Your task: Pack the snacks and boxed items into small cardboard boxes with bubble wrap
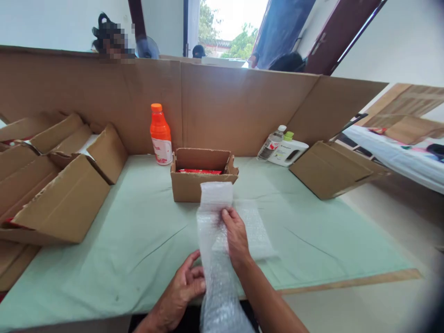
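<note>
A long strip of clear bubble wrap (217, 249) hangs upright in front of me, its top end folded over and its lower part running down toward my lap. My right hand (237, 236) grips it near the top, with the thumb in front. At the strip's left edge is my left hand (180, 289), loosely curled with thumb and fingers apart; its fingertips reach the edge. Flat on the table, a second piece of bubble wrap (258, 231) lies behind my right hand. Just beyond stands an open cardboard box (190, 188) with red packets (199, 171) inside.
An orange bottle (160, 134) stands behind the box. A clear bottle (272, 144) and a white jug (289, 152) lean by the cardboard partition (243, 106). Several open boxes (65, 203) crowd the left; another box (329, 171) tilts at right. People are beyond the partition.
</note>
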Demonstrator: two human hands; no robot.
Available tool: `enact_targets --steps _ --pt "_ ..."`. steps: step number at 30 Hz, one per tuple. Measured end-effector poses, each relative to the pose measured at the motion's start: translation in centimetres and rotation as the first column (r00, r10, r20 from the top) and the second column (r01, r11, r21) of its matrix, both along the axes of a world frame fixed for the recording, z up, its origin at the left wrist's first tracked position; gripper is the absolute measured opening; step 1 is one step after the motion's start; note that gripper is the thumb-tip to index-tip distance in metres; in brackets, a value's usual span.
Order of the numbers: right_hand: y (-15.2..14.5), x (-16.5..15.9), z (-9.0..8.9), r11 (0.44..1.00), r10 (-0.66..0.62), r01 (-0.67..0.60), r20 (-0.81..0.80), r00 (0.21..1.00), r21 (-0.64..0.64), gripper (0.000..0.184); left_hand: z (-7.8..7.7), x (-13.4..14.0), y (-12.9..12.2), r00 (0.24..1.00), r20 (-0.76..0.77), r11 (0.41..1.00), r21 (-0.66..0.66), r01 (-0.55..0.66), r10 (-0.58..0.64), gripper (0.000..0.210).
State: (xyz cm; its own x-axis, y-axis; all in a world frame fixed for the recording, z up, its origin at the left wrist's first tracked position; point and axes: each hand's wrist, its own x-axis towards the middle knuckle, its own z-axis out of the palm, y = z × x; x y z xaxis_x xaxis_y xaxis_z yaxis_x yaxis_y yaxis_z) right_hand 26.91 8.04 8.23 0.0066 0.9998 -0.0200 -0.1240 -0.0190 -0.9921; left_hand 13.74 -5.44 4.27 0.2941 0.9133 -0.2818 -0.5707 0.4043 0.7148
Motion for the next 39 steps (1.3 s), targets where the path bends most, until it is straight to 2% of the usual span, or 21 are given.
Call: enact_targets --steps 3,6,7,9,11,13,15,17,19,21,22,23,24,26,27,29,31,32,34,36,39 --pt "1.0 0.4 -3.5 0.998 0.063 -0.068 0.232 0.971 0.010 0.037 -0.2 -0.7 -2.7 0.991 -0.065 0.978 -0.161 -0.129 0.119 0.093" --pt "0.5 3.5 -4.7 0.992 -0.018 -0.044 0.470 0.882 0.120 0.045 -0.1 -1.7 -4.3 0.977 -0.114 0.957 -0.212 -0.200 0.179 0.093" --pt "-0.2 4.9 -4.7 0.980 -0.034 -0.085 0.572 0.819 0.180 0.045 -0.1 -1.9 -4.5 0.975 -0.140 0.958 -0.208 -0.197 0.170 0.093" --pt "-2.1 7.9 -4.3 0.926 -0.035 -0.258 0.743 0.669 0.276 0.040 0.0 -2.1 -4.8 0.970 -0.203 0.969 -0.179 -0.172 0.134 0.090" --pt "-4.9 10.7 -4.1 0.834 -0.032 -0.454 0.849 0.528 0.314 0.041 0.1 -2.2 -4.9 0.962 -0.259 0.978 -0.160 -0.134 0.089 0.084" --pt "-8.1 12.8 -4.3 0.742 -0.106 -0.584 0.918 0.383 0.329 0.047 0.3 -2.0 -5.0 0.951 -0.306 0.982 -0.159 -0.098 0.045 0.075" --pt "-11.2 13.8 -5.0 0.693 -0.210 -0.641 0.943 0.258 0.329 0.049 0.4 -1.7 -5.0 0.936 -0.352 0.986 -0.160 -0.046 -0.013 0.065" --pt "-13.4 13.8 -6.0 0.673 -0.298 -0.650 0.933 0.200 0.354 0.045 0.5 -1.2 -5.0 0.918 -0.389 0.987 -0.160 0.019 -0.080 0.058" --pt "-14.5 12.9 -6.9 0.641 -0.345 -0.647 0.908 0.236 0.412 0.039 0.8 -0.7 -5.0 0.905 -0.405 0.984 -0.167 0.068 -0.131 0.055" --pt "-14.6 11.6 -7.0 0.610 -0.320 -0.630 0.876 0.361 0.481 0.033 1.1 -0.6 -5.0 0.899 -0.418 0.984 -0.162 0.069 -0.132 0.052" --pt "-14.4 10.8 -6.7 0.602 -0.260 -0.620 0.857 0.444 0.504 0.029 1.3 -0.8 -5.1 0.896 -0.426 0.985 -0.158 0.065 -0.127 0.049" --pt "-14.2 10.1 -6.3 0.617 -0.172 -0.603 0.834 0.523 0.506 0.025 1.5 -1.1 -5.2 0.889 -0.441 0.987 -0.152 0.059 -0.121 0.048" --pt "-14.0 9.4 -5.7 0.659 -0.074 -0.579 0.807 0.586 0.481 0.020 1.7 -1.7 -5.3 0.877 -0.469 0.989 -0.141 0.045 -0.106 0.046" --pt "-13.4 8.1 -4.6 0.779 0.113 -0.530 0.756 0.645 0.335 0.016 2.0 -3.0 -5.5 0.816 -0.577 0.997 -0.069 -0.026 -0.019 0.044" --pt "-13.1 7.5 -4.2 0.832 0.184 -0.504 0.740 0.646 0.232 0.017 2.0 -3.6 -5.6 0.757 -0.650 0.997 0.007 -0.075 0.061 0.042" --pt "-12.4 6.5 -4.1 0.895 0.261 -0.443 0.735 0.625 0.059 0.017 2.0 -4.3 -5.6 0.576 -0.772 0.963 0.237 -0.132 0.269 0.037" --pt "-11.8 5.8 -4.7 0.913 0.261 -0.407 0.769 0.583 -0.002 0.023 1.8 -4.1 -5.3 0.415 -0.800 0.889 0.455 -0.050 0.433 0.034" --pt "-11.5 5.5 -5.1 0.921 0.229 -0.391 0.801 0.553 0.006 0.030 1.6 -3.8 -5.1 0.369 -0.795 0.850 0.526 0.026 0.481 0.033" --pt "-11.4 5.3 -5.7 0.924 0.143 -0.378 0.863 0.485 0.060 0.042 1.1 -2.9 -4.6 0.324 -0.800 0.793 0.579 0.192 0.506 0.031" --pt "-11.8 5.5 -5.7 0.914 0.040 -0.379 0.896 0.442 0.146 0.049 0.5 -2.1 -4.2 0.285 -0.838 0.770 0.541 0.338 0.464 0.031" --pt "-12.6 6.1 -4.8 0.845 -0.097 -0.443 0.899 0.426 0.301 0.056 -0.3 -1.8 -4.0 0.219 -0.888 0.746 0.460 0.483 0.405 0.041"
